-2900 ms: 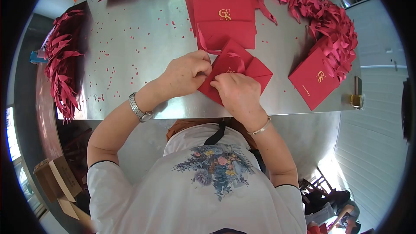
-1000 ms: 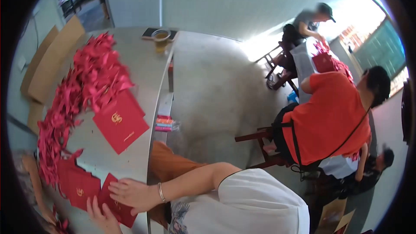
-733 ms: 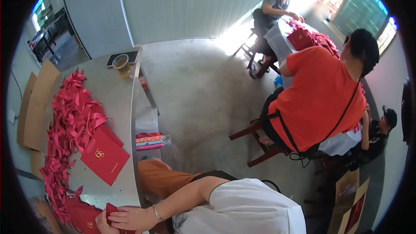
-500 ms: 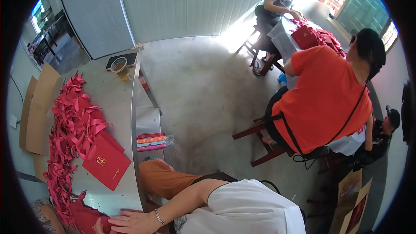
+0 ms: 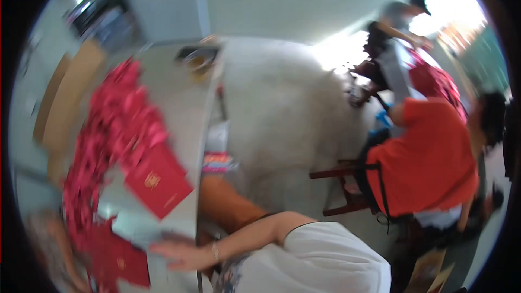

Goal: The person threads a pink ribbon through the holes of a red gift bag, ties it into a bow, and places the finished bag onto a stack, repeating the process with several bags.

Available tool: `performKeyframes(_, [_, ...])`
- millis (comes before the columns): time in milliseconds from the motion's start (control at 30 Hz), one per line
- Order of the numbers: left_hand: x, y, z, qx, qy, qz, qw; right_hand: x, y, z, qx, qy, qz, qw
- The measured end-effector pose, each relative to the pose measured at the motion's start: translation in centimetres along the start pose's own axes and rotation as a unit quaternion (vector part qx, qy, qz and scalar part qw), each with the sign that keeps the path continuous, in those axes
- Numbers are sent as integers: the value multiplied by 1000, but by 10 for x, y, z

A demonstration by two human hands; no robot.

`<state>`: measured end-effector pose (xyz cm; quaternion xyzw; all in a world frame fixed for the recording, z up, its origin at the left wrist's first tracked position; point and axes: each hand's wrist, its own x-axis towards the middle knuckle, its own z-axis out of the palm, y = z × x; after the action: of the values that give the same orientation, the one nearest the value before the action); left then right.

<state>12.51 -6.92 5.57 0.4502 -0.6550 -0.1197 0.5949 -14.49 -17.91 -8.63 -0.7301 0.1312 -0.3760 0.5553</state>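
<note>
My right hand [image 5: 182, 253], with a bracelet at the wrist, is blurred but its fingers are stretched out and hold nothing. It hovers at the near edge of the metal table [image 5: 182, 130], just right of a flat red gift bag [image 5: 127, 263] with a small gold print. My left hand is out of view. Farther up the table, another flat red bag [image 5: 157, 184] with a gold logo lies on a similar one. Both adjoin a long curved heap of red ribbons [image 5: 116, 114].
A cup [image 5: 198, 65] stands near a dark flat item at the table's far end. An open cardboard box [image 5: 68, 100] is beyond the table. Another person's arm [image 5: 62, 249] is at lower left. A person in orange-red [image 5: 423, 157] sits at right, another [image 5: 399, 30] behind.
The view has swung, so the scene sits farther right and is blurred. My right hand has come off the red bag; my left fingers have left the view.
</note>
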Motion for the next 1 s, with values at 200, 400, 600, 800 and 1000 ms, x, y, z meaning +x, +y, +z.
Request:
performKeyframes(200, [-76,26,68,427,-155,-126,882,29,-41,-44,-39,102,-42,993])
performKeyframes(400, [-67,29,78,354,-53,-122,926,144,-30,-55,-297,-27,-46,953])
performKeyframes(600, [-18,-25,102,452,9,-130,882,270,48,-55,-621,19,-23,783])
performKeyframes(800, [-8,-43,102,504,-14,-192,842,248,38,-37,-514,-94,50,851])
performKeyframes(1000, [-5,-41,94,470,-16,-204,858,127,-57,-35,-158,-132,-44,978])
